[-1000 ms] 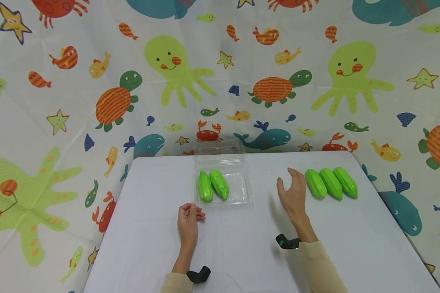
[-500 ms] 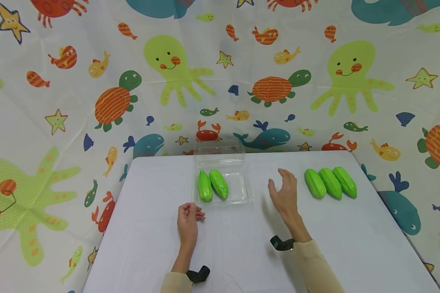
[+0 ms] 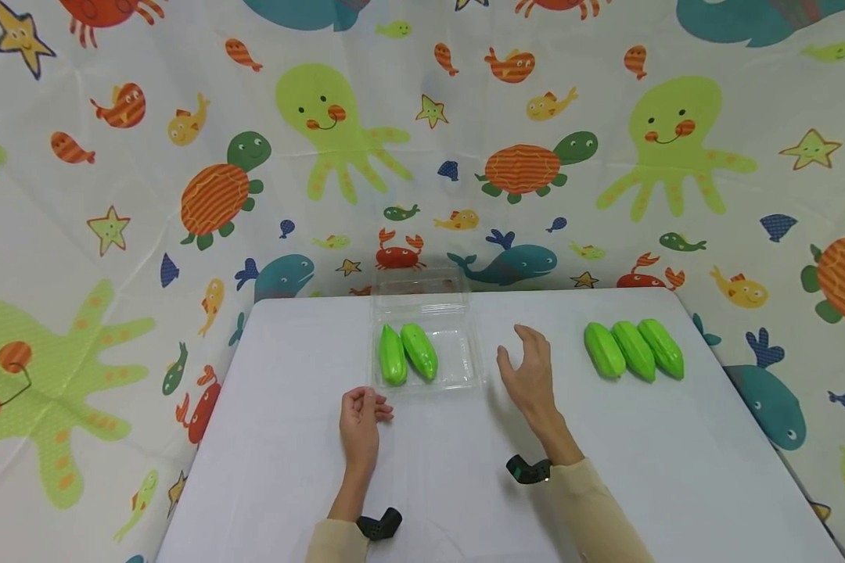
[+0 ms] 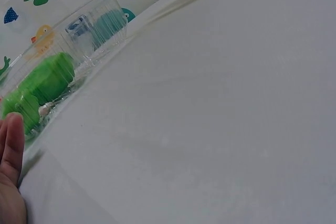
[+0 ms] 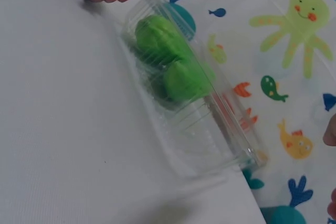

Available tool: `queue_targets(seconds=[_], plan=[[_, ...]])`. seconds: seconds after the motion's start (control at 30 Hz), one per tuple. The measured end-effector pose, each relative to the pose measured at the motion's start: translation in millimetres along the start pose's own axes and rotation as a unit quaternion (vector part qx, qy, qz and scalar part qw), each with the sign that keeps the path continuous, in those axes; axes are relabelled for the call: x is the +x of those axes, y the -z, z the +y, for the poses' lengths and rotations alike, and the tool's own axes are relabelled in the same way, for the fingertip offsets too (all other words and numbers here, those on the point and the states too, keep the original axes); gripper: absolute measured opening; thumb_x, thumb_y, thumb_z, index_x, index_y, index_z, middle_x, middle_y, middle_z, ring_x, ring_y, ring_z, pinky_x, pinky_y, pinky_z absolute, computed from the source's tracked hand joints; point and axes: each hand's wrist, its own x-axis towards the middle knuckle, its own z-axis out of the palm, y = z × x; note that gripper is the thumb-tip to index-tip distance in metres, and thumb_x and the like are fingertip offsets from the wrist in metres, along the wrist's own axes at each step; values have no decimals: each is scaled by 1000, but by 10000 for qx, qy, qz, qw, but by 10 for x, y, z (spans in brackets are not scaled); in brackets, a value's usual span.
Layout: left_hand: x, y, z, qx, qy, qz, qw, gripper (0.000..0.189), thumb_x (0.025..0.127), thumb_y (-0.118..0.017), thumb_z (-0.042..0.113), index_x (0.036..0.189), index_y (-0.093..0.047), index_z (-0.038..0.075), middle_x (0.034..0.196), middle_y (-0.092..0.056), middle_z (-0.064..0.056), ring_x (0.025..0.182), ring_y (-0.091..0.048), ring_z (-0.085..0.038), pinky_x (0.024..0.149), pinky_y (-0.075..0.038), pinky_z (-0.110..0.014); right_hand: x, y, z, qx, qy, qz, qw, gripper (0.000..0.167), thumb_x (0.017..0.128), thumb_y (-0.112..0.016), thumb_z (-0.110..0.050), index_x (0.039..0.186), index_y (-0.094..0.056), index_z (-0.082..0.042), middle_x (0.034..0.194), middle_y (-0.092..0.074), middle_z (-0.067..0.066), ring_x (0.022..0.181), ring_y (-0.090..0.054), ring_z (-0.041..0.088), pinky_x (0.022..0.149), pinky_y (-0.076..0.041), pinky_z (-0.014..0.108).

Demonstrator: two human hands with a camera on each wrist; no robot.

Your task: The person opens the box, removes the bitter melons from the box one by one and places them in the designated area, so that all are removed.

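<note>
A clear plastic clamshell box (image 3: 458,361) stands with its lid raised at the back of the table. Two green ridged fruits (image 3: 420,352), star-fruit-like in shape, lie side by side in its left part. My left hand (image 3: 360,426) is at the box's front left corner, fingers loosely bent; whether it touches the rim I cannot tell. My right hand (image 3: 531,381) hovers just right of the box, thumb and fingers spread, nothing in it. Farther right lies a row of three more such green fruits (image 3: 634,350). The left wrist view shows the box wall (image 4: 97,32) beside my left fingers.
A white cloth covers the table (image 3: 436,485). Behind it and down the sides hangs a curtain (image 3: 422,188) printed with sea animals. Each wrist wears a black camera, the left one (image 3: 380,524) near the front edge.
My right hand has moved left, away from the row of three fruits and closer to the box. The left hand, the box and the fruits have stayed in place.
</note>
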Motion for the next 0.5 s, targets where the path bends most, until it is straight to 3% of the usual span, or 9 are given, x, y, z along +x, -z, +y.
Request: queue_targets(seconds=[0.5], plan=[[-1,6,15,22,46,-32,10000,23,107,-49,19,116,-50,-2,96,-64,-27,73,-70,-23,67,-64,-33,-42,-123,-107,122,269,-165,9994,45,88,-70,-9,129,-57,6,131,-57,25,124,-53,40,103,-52,52]])
